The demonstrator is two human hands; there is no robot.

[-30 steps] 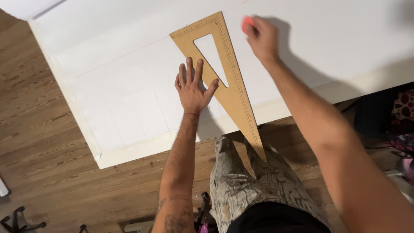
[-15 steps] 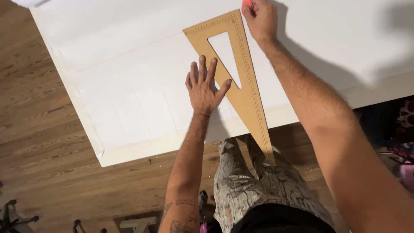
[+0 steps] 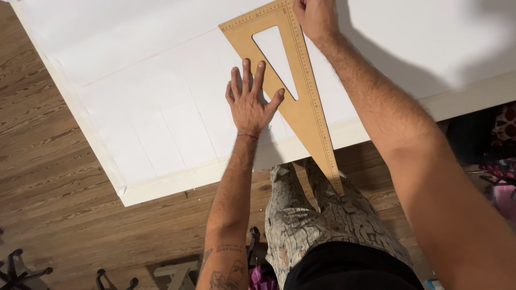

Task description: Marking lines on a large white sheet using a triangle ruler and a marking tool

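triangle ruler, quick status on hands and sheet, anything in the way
Left hand flat, fingers spread, pinning wooden triangle ruler to white sheet. Right hand closed at ruler's top edge. Ruler tip overhangs table edge. Nothing in the way.

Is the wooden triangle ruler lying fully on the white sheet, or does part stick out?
Partly out. The triangle ruler lies flat on the white sheet, but its narrow tip overhangs the near edge.

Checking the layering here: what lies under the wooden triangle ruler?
The wooden triangle ruler lies on the white sheet, which shows through its cutout. Its tip overhangs the table edge. Any lines beneath the wood are hidden.
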